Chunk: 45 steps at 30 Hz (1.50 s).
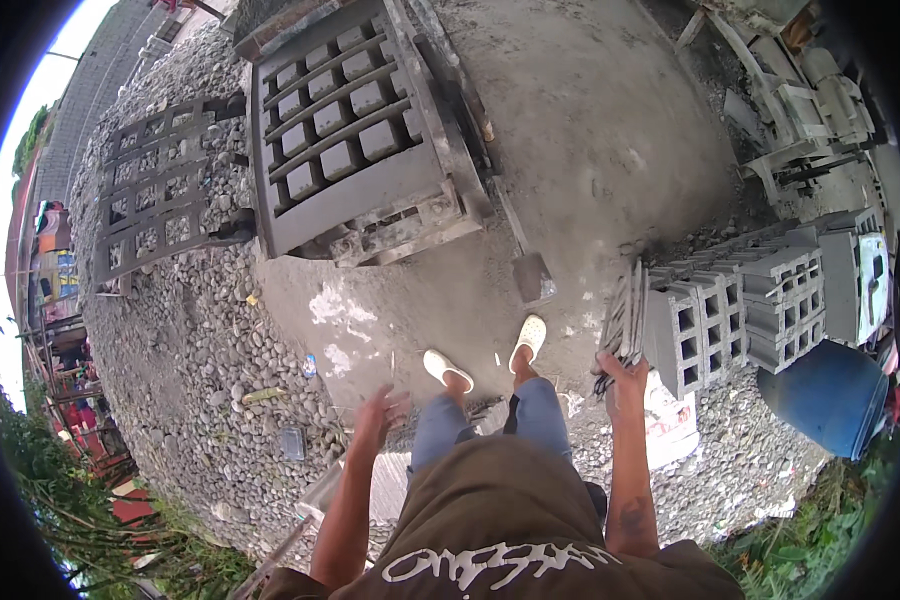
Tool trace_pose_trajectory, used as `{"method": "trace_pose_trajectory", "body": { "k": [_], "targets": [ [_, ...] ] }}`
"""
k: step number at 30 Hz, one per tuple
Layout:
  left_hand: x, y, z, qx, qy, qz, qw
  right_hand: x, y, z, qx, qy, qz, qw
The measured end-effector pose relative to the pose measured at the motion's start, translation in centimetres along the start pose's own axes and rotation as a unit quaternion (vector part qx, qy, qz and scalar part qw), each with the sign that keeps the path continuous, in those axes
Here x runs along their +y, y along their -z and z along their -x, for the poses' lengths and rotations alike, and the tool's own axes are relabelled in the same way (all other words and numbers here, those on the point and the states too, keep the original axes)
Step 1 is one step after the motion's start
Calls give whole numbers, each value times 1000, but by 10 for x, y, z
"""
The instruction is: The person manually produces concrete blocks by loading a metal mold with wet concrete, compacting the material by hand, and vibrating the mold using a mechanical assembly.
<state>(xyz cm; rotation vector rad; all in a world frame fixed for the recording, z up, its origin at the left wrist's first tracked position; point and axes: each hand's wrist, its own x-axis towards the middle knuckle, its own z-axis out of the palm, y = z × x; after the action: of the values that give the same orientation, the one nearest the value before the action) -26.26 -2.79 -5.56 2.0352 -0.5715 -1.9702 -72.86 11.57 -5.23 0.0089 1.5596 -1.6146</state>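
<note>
Your right hand point(622, 378) has its grip closed on the bottom edge of a stack of thin grey slats point(626, 318), several, count unclear, standing on edge and leaning against the block stack point(740, 310). That stack of hollow concrete blocks sits just right of the slats; about five or six show, two square cells visible on most faces. Your left hand point(380, 412) is free, fingers loosely spread, holding nothing, hanging over the gravel point(190, 340) well left of the block stack. Two feet in pale shoes point(490, 355) stand on the concrete slab point(590, 130), just left of the slats. One large steel block mould point(345, 120) lies on the slab far up-left of the block stack, grid of roughly a dozen cells. Beyond it, further left, about four flat perforated grey pallets point(150, 185) lie on the gravel. One blue drum point(830, 395) sits just below-right of the block stack. More grey blocks and a metal frame point(800, 100) are above the stack, toward the top right. Open room: bare slab between the mould and the block stack, unobstructed. Right of your feet it's tight, blocks and drum close in. Ground is outdoor, daylight; slab is rough and stained, with river-stone gravel left of it, and greenery at the lower edges.
</note>
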Motion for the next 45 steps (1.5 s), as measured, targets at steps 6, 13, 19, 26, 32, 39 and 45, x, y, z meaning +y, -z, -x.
{"method": "trace_pose_trajectory", "body": {
  "k": [6,13,19,26,32,39,45],
  "targets": [
    [16,-51,-29,-249,9,466,849,-48,-151,102,-341,-131,-194,910],
    [109,66,49,-323,-415,492,694,14,-284,168,-487,-368,-318,726],
    [86,178,53,-250,-439,591,629,57,-362,204,-416,-530,-274,686],
    [101,242,48,-140,-445,611,640,107,-408,194,-363,-412,31,835],
    [154,237,28,-60,-427,643,633,45,-428,174,-316,-215,307,871],
    [240,165,23,-51,-399,593,697,5,-572,190,-548,138,494,661],
    [306,109,-35,46,-325,496,804,-12,-622,99,-578,39,524,625]
  ]
}}
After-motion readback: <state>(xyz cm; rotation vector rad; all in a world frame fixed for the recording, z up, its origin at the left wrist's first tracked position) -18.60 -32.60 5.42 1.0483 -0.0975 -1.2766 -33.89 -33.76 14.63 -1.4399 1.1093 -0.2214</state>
